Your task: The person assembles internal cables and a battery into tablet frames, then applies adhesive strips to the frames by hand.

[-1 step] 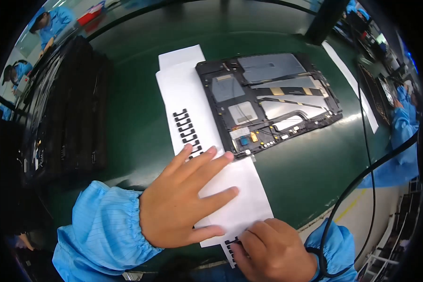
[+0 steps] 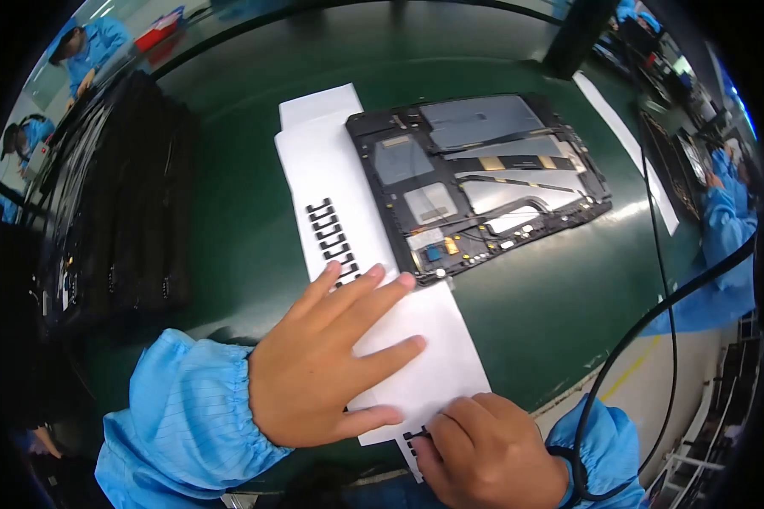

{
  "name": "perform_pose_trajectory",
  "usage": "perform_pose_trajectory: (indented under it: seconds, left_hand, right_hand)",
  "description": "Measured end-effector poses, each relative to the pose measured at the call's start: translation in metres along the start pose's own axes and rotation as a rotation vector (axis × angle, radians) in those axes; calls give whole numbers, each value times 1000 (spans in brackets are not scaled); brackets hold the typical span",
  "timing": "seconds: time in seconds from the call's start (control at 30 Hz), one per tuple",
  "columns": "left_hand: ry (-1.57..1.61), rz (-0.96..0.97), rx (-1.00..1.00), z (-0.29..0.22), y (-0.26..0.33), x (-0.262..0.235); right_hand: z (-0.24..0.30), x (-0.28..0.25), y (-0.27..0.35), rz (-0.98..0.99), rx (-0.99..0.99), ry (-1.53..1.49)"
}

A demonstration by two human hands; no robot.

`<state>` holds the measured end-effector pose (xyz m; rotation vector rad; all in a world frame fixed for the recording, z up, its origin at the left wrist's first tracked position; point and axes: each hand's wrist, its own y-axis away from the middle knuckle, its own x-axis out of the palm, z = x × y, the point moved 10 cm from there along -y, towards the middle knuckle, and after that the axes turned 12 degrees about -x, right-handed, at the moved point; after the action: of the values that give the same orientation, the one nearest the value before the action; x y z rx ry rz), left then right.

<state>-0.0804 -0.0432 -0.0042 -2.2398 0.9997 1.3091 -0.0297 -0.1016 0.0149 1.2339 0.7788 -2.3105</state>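
My left hand [image 2: 318, 365] lies spread over a long white paper sheet [image 2: 424, 356], its fingertips partly covering a row of small black cut-out pieces [image 2: 329, 231]. At the sheet's near end, a narrow white backing strip [image 2: 407, 458] carries more black pieces. There my right hand [image 2: 492, 450] is closed, thumb and forefinger pinched at the strip; whatever sits between them is hidden. Beyond my hands an opened flat electronic device [image 2: 450, 191], with its inner boards, grey panels and cables showing, rests on the sheet's right edge. My left fingertips reach close to its near corner.
The work surface is a green table [image 2: 246, 170]. A tall stack of dark flat panels [image 2: 136, 212] stands at the left. A white strip [image 2: 628, 144] lies at the right, and a black cable [image 2: 654, 314] loops past my right wrist. Other people in blue work nearby.
The view has shifted slightly, so the device and sheet appear a little further left. Fewer black pieces show at the strip beside my right fingers. My left hand stays spread.
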Motion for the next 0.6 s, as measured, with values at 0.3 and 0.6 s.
perform_pose_trajectory:
  seconds: [0.3,0.6]
  left_hand:
    - [-98,10,-26,-3,5,6]
    - [-130,-43,-13,-15,-3,-8]
  right_hand:
    - [1,5,2,-40,-58,-40]
    - [-78,-78,13,-370,-40,-225]
